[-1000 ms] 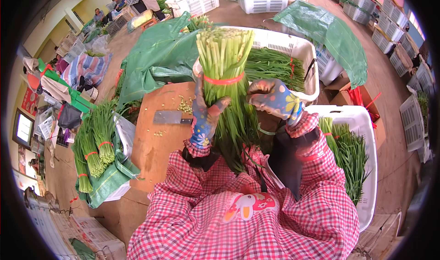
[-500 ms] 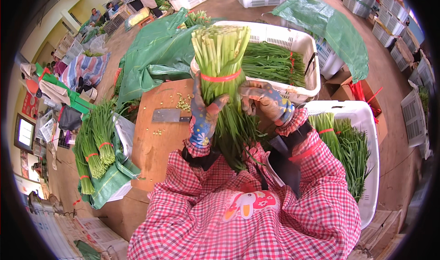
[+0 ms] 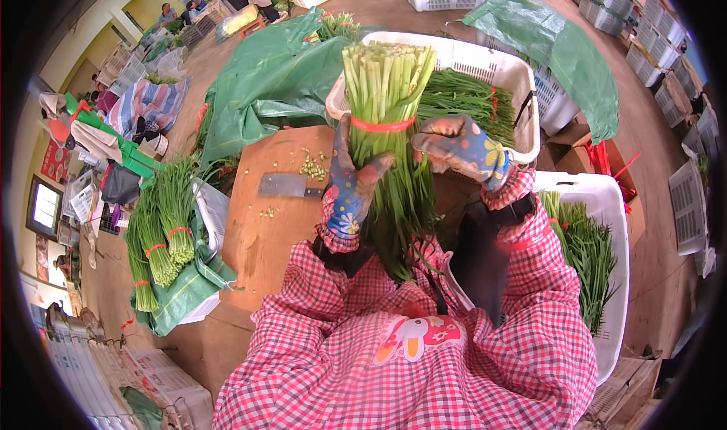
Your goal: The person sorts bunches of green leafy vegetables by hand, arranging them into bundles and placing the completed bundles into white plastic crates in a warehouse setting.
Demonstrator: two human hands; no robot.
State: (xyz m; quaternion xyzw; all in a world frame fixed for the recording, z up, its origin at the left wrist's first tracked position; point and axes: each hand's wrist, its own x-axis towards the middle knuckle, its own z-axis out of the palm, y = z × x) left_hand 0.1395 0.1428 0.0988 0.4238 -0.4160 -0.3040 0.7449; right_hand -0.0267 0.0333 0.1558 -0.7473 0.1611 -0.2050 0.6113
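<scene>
A thick bunch of chive-like greens stands upright before my chest, pale cut ends up and dark leaves hanging down. A red band circles it. My left hand, in a blue patterned glove with soiled fingers, wraps its left side just below the band. Close to the bunch's right side is my right hand, gloved alike, its fingers curled in a pinch; what they hold, if anything, is hidden. Left of the bunch, a cleaver lies on a wooden board among chopped stalk bits.
Banded bunches lie on green sheeting at the left. A white crate of greens stands ahead, and another white crate with bunches sits at my right. Green tarps drape nearby. A box with red strips stands at the right.
My right hand has moved right and slightly up, its fingers drawn off the bunch's front into a pinch beside it. My left hand keeps its hold. The whole view has shifted slightly.
</scene>
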